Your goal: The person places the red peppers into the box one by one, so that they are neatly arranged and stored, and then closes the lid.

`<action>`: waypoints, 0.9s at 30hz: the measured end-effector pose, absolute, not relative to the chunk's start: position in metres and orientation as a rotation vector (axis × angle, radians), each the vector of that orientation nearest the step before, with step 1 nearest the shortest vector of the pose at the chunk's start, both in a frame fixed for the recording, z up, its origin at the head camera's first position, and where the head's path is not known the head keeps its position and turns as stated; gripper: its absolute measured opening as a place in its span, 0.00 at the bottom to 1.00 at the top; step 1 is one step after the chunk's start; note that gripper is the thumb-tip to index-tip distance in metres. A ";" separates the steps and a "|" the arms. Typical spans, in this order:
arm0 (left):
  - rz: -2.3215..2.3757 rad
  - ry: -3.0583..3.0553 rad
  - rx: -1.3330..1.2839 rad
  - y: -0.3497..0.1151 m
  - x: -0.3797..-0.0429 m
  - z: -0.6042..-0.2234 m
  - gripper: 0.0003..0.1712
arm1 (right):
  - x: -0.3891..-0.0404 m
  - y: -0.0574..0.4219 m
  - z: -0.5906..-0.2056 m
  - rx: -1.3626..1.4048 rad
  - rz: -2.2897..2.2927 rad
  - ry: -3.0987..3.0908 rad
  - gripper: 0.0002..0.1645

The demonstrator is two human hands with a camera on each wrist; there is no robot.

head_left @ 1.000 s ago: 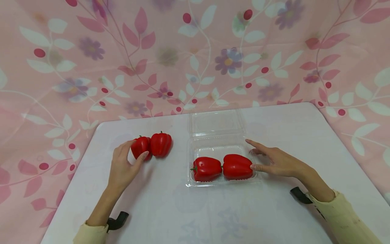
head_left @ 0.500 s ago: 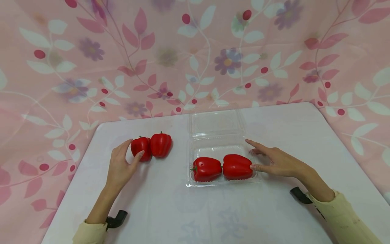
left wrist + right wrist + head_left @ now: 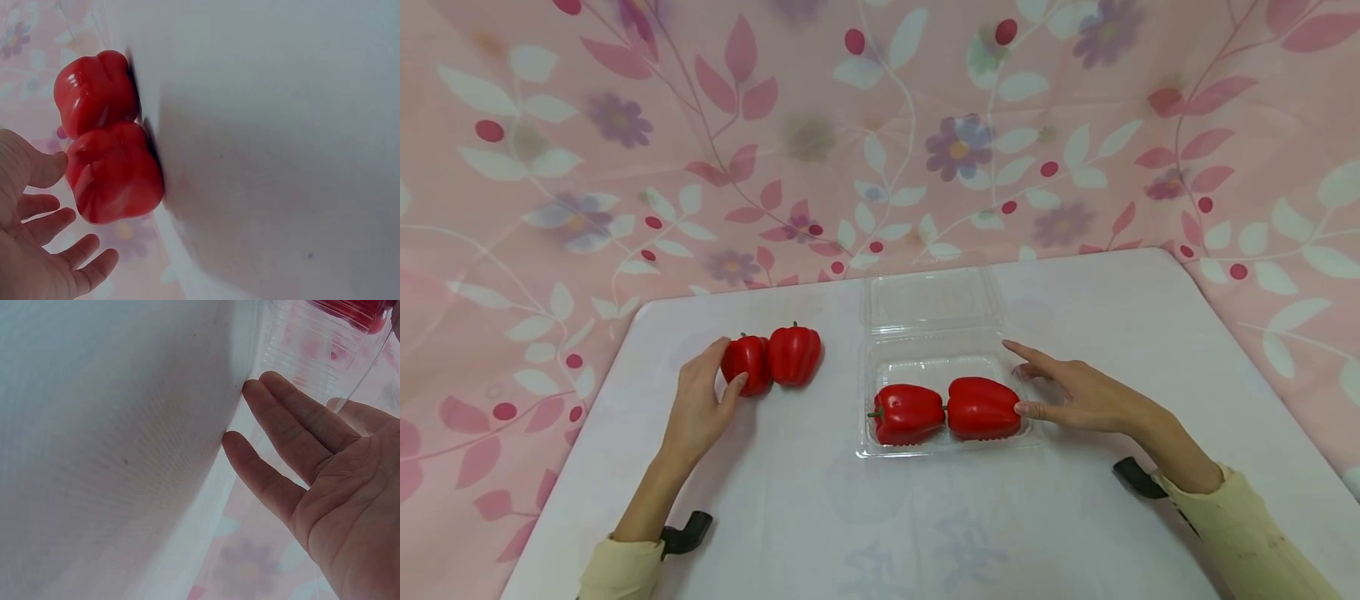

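Two red bell peppers stand side by side on the left of the table, stems up. My left hand (image 3: 698,408) is at the nearer bell pepper (image 3: 747,365); its thumb tip meets the pepper's side while the other fingers spread loosely beside it, as the left wrist view shows. The second bell pepper (image 3: 795,355) leans against the first. A clear plastic clamshell box (image 3: 887,452), lid up at the back, holds two more bell peppers (image 3: 908,414) lying in its front half. My right hand (image 3: 1078,396) rests at the box's right side, fingers extended, thumb at the right-hand pepper (image 3: 983,408).
Both sit on a table with a white cloth (image 3: 820,517). Behind it hangs a pink floral curtain (image 3: 820,142). The box's transparent lid (image 3: 932,300) lies back toward the curtain. Black wrist mounts (image 3: 687,533) stick out under the sleeves.
My left hand has shifted slightly around the nearer pepper, its thumb drawing back a little to the left. The right hand, the box and the peppers hold their places.
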State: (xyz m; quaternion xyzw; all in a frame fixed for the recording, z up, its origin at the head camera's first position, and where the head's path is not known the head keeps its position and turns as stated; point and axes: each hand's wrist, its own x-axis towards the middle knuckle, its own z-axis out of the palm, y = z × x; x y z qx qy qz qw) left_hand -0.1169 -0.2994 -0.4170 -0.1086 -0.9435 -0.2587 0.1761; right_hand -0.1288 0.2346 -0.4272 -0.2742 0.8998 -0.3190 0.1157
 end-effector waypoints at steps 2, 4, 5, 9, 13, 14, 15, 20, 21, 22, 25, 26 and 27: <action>-0.723 -2.685 -0.311 -0.299 -0.117 -0.417 0.37 | -0.129 0.235 -0.427 -0.805 -0.933 2.638 0.52; -0.715 -2.703 -0.305 -0.299 -0.117 -0.416 0.38 | -0.129 0.234 -0.426 -0.806 -0.933 2.638 0.52; -0.713 -2.709 -0.304 -0.299 -0.117 -0.416 0.38 | -0.129 0.234 -0.426 -0.807 -0.931 2.640 0.52; -0.718 -2.717 -0.312 -0.300 -0.119 -0.415 0.37 | -0.129 0.234 -0.426 -0.806 -0.929 2.640 0.52; -0.717 -2.724 -0.330 -0.300 -0.120 -0.415 0.36 | -0.129 0.234 -0.426 -0.801 -0.922 2.640 0.53; -0.714 -2.728 -0.333 -0.300 -0.120 -0.416 0.36 | -0.129 0.234 -0.426 -0.799 -0.921 2.641 0.53; -0.713 -2.731 -0.333 -0.300 -0.120 -0.416 0.36 | -0.129 0.234 -0.426 -0.797 -0.921 2.642 0.52; -0.687 -2.708 -0.330 -0.299 -0.119 -0.418 0.34 | -0.129 0.234 -0.426 -0.794 -0.926 2.639 0.52; -0.679 -2.701 -0.328 -0.299 -0.119 -0.418 0.33 | -0.129 0.234 -0.426 -0.793 -0.930 2.637 0.52; -0.666 -2.696 -0.327 -0.300 -0.119 -0.418 0.33 | -0.129 0.234 -0.426 -0.793 -0.931 2.635 0.52; -0.640 -2.702 -0.304 -0.300 -0.117 -0.417 0.32 | -0.129 0.235 -0.427 -0.794 -0.934 2.635 0.52; -0.634 -2.709 -0.291 -0.301 -0.117 -0.417 0.32 | -0.129 0.235 -0.427 -0.794 -0.935 2.635 0.52; -0.628 -2.717 -0.277 -0.301 -0.116 -0.416 0.32 | -0.129 0.235 -0.427 -0.795 -0.936 2.635 0.52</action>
